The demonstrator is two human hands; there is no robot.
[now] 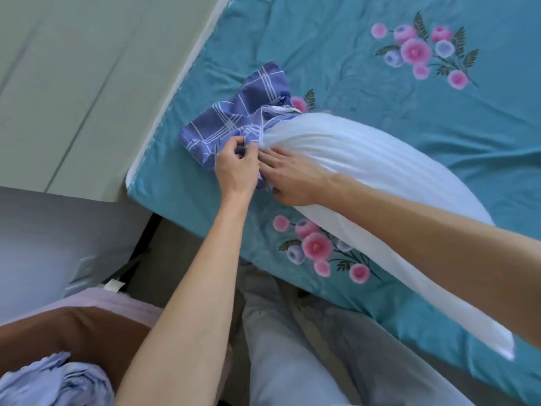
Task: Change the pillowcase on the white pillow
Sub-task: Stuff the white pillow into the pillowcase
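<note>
A long white pillow (366,159) lies diagonally across the teal flowered bed sheet (336,39). Its far end sits inside the mouth of a blue plaid pillowcase (234,112), which is bunched up near the bed's corner. My left hand (235,164) pinches the edge of the pillowcase opening. My right hand (292,180) lies on the pillow's end right beside it, fingers stretched along the white fabric, thumb tucked under at the case's edge.
The bed's corner (131,183) is at left, with a pale wall (73,68) beyond it. A grey surface (58,224) lies lower left. A crumpled light-blue cloth (58,382) sits on a brown surface at bottom left. My legs in grey trousers (292,347) stand against the bed.
</note>
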